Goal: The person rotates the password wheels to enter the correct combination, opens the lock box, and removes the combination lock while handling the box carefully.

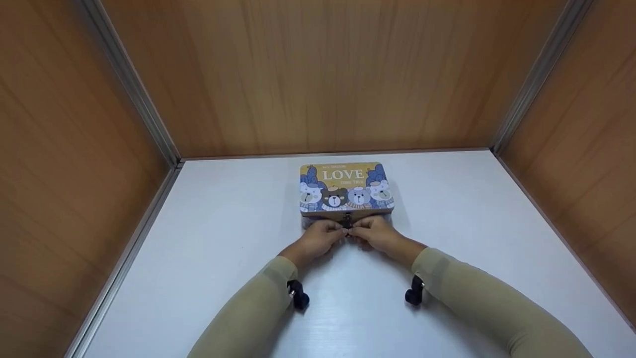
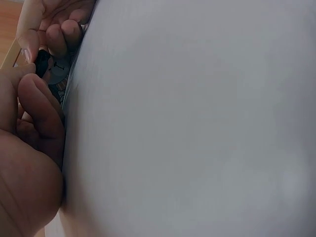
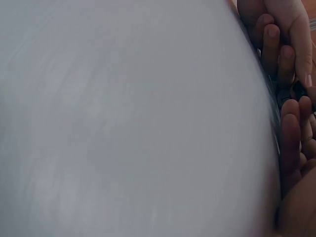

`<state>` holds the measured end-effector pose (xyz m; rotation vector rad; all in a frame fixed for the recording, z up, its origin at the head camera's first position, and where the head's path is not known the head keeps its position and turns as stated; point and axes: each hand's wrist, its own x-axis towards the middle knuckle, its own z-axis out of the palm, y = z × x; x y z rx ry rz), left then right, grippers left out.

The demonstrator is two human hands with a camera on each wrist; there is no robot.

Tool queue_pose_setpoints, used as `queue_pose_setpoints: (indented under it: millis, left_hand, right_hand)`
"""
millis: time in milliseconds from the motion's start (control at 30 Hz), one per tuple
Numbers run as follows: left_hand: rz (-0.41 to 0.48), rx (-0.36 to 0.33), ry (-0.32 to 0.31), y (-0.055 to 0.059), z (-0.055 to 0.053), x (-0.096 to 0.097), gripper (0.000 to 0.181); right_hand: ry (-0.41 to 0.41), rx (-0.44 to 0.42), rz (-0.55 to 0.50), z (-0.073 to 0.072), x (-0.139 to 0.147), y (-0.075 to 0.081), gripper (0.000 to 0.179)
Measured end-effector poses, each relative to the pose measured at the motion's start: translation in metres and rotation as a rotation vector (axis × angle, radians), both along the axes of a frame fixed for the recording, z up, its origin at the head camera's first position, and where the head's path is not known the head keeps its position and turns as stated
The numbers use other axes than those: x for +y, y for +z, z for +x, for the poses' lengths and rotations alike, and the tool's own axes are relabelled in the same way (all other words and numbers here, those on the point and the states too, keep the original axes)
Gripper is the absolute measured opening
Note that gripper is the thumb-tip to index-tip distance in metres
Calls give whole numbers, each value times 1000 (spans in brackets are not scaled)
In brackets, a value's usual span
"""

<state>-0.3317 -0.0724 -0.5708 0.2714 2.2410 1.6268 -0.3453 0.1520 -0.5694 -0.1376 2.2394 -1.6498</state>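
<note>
A tin box (image 1: 343, 189) with a yellow lid, printed with bears and the word LOVE, sits on the white table. At the middle of its front hangs a small black latch (image 2: 42, 62). My left hand (image 1: 320, 235) pinches this latch from the left with thumb and fingertips. From the right, my right hand (image 1: 380, 234) pinches it too, and the thumb tips nearly meet. In the right wrist view the latch is mostly hidden behind the fingers (image 3: 290, 123). Both hands lie low, close to the tabletop.
Wood-grain panels (image 1: 318, 79) enclose the white table (image 1: 223, 209) at the back and both sides, with metal strips (image 1: 134, 84) at the corners. A small black camera mount (image 1: 298, 296) sits at the left cuff, and another black mount (image 1: 414, 292) at the right.
</note>
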Motion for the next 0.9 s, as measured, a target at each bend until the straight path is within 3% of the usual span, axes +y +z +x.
queue_pose_setpoints:
  millis: [333,533,700,900]
  left_hand:
    - [23,-53,2,2,0,0,25]
    - [23,-44,-9,0,-1,-1,24]
    - [25,-26,-19,0,-1,0,24]
    - [9,-13,-16,0,-1,0,25]
  right_hand:
    - [11,7,-15,-4,2,-4,22]
    - [-20,-51,-48,-2,1,-1,34]
    - [-38,-73,-85,-1,1,0,27]
    - [-16,-31,-50,-1,2,-1,18]
